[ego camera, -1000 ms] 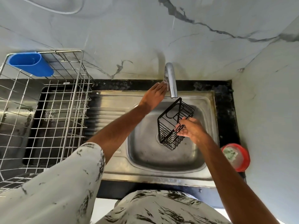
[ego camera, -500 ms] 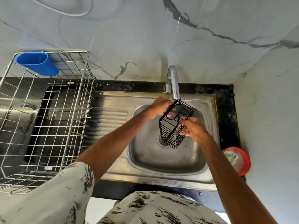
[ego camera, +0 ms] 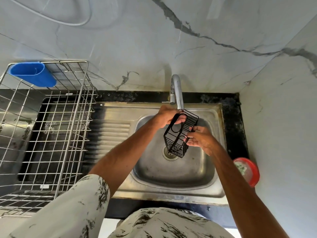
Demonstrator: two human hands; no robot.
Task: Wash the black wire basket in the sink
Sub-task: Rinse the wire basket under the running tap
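Black wire, held up in the centre of the frame: the black wire basket [ego camera: 177, 145] hangs tilted over the bowl of the steel sink [ego camera: 171, 191], its upper end tucked just under the spout of the chrome faucet [ego camera: 177, 93] and its lower end pointing down toward the drain [ego camera: 169, 152], clear of the basin floor. Left hand [ego camera: 167, 117] has the top end, fingers curled round the rim, and a couple of fingertips show through the oval opening in the basket's flat face. Right hand [ego camera: 200, 140] comes in from the right side of the frame and grips the basket's side, fingers bunched close together and bent onto the wires, thumb up near the upper edge. Whether water is coming out of the spout, I cannot tell from here. Over on the left of the frame, a steel wire dish rack [ego camera: 51, 126] stands beside the sink's ribbed draining board, with a blue plastic holder [ego camera: 32, 76] hooked on its far corner at upper left. On the right, a round red-rimmed container [ego camera: 247, 170] sits on the black counter [ego camera: 235, 126], near the white marbled wall. Bottom of the frame, a white sleeve [ego camera: 77, 203] with black streaks covers the left upper arm.
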